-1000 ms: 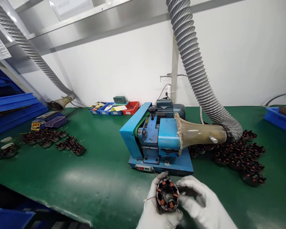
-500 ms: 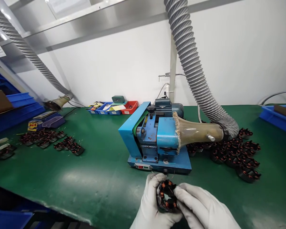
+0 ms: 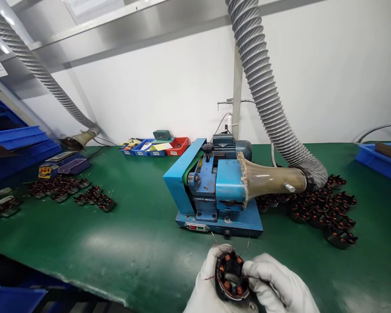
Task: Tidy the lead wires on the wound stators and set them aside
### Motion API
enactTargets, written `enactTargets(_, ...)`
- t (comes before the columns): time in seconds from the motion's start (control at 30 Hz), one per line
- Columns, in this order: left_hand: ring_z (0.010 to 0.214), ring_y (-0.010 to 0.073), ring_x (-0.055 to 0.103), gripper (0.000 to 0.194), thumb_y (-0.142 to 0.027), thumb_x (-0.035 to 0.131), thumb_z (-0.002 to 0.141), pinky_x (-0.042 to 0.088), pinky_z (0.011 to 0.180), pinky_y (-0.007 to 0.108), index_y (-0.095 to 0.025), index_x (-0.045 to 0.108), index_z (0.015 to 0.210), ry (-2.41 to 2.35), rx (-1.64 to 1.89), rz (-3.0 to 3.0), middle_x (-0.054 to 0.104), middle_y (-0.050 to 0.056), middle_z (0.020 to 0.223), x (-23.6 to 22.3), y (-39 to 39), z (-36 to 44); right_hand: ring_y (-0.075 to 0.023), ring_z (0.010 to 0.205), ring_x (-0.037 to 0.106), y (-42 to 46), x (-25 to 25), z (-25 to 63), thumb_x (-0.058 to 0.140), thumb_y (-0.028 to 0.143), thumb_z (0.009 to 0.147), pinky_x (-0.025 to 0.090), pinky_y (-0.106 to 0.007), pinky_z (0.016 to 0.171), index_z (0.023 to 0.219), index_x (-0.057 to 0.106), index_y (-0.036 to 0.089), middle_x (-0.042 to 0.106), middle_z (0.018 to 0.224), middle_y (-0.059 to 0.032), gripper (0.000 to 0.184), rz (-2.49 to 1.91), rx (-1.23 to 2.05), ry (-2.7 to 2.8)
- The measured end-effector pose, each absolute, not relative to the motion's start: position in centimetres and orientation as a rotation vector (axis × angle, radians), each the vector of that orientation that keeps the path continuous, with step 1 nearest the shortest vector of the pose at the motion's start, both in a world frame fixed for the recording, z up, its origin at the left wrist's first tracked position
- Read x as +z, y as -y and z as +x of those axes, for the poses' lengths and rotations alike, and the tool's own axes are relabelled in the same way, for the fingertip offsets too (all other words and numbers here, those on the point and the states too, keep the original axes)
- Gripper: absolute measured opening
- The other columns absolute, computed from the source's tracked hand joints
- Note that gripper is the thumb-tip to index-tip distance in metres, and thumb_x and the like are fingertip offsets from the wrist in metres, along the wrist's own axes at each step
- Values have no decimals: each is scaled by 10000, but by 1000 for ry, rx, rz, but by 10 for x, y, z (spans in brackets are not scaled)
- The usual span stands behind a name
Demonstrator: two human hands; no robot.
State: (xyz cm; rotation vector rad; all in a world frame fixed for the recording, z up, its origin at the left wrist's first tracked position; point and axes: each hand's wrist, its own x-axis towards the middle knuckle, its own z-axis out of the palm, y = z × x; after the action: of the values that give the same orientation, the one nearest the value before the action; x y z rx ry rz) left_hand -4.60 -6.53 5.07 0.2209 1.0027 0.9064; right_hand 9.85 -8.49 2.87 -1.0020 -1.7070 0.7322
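Note:
A round black motor stator (image 3: 219,282) with copper windings is held near the bottom of the head view, its open ring turned up towards me. Thin wire ends stick out from its upper edge. My left hand (image 3: 205,284), in a white glove, is wrapped round the stator from the left and below. On the other side my right hand (image 3: 278,280), gloved too, has its fingers pinched together at the stator's right rim. Whether a wire lies between those fingertips is hidden. Just beyond both hands stands a blue belt grinding machine (image 3: 211,191) with a red and green switch.
Several stators (image 3: 322,208) are heaped right of the machine, others (image 3: 61,189) lie at the left on the green table (image 3: 127,243). A grey hose (image 3: 260,82) drops to the machine's funnel. Small bins (image 3: 177,146) stand at the back, a blue tray (image 3: 381,161) far right.
The stator has shifted slightly right and down in my left hand and tilted, so more of its ring shows. My right hand's fingers have drawn closer together at the rim.

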Motion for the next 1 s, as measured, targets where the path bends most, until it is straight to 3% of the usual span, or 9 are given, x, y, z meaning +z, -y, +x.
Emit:
enactTargets(0.1,752,182,645,346,-383,780,528,500,795,320,-183,607,752,-988,939,344,654,27,754,40,70,-51,-98,385,519,80,24,92,599,489,788,397,-178,325,691,620,214,580,581,4,292,-926,1397,1027)
enactTargets(0.17,862,217,648,531,-250,834,419,490,832,319,-214,621,904,-1039,1002,544,681,32,895,27,76,-55,-66,368,478,75,29,91,677,493,719,362,-153,310,702,627,212,564,601,23,286,-829,1612,666)
enactTargets(0.3,957,274,641,677,-160,824,431,476,892,378,-234,590,1062,-1044,1008,838,697,59,995,4,82,-57,-124,586,590,65,46,93,794,459,574,503,-236,529,885,708,242,650,827,-26,390,-768,1662,702)
enactTargets(0.37,982,288,632,651,-196,821,457,470,910,394,-231,593,1066,-986,1007,895,697,68,1017,-2,79,-55,-159,628,608,60,50,91,861,362,471,513,-261,586,806,745,198,673,789,-44,391,-780,1671,865)
enactTargets(0.47,986,290,622,565,-225,829,437,469,912,401,-236,636,968,-969,1020,989,689,49,1013,-5,72,-52,-127,599,592,55,48,84,864,216,476,482,-193,563,587,736,167,662,633,-16,176,-813,1579,832)
enactTargets(0.6,895,240,622,258,-215,748,558,486,868,379,-224,670,804,-1005,1109,1168,650,36,869,-3,69,-52,-20,414,464,48,45,81,851,243,540,380,-96,388,602,712,164,620,556,28,172,-693,1662,358)
enactTargets(0.7,923,215,589,580,-48,755,408,471,865,322,-270,646,933,-1067,1275,1315,583,4,941,3,73,-50,-15,445,503,44,43,87,854,247,539,422,-75,418,653,710,190,643,615,39,192,-578,1546,173)
enactTargets(0.8,1025,209,551,750,40,706,346,423,921,292,-315,609,1000,-1186,1416,1339,551,-22,1053,9,71,-42,-86,589,629,44,33,87,803,315,617,528,-143,577,726,725,207,709,694,4,172,-747,1313,361)
enactTargets(1.0,998,194,611,466,-109,591,643,469,891,313,-246,530,1085,-1184,1248,950,652,39,1088,11,41,-29,-303,954,659,40,10,59,804,326,556,515,-437,880,958,717,199,724,1026,-109,431,-1177,1143,853)
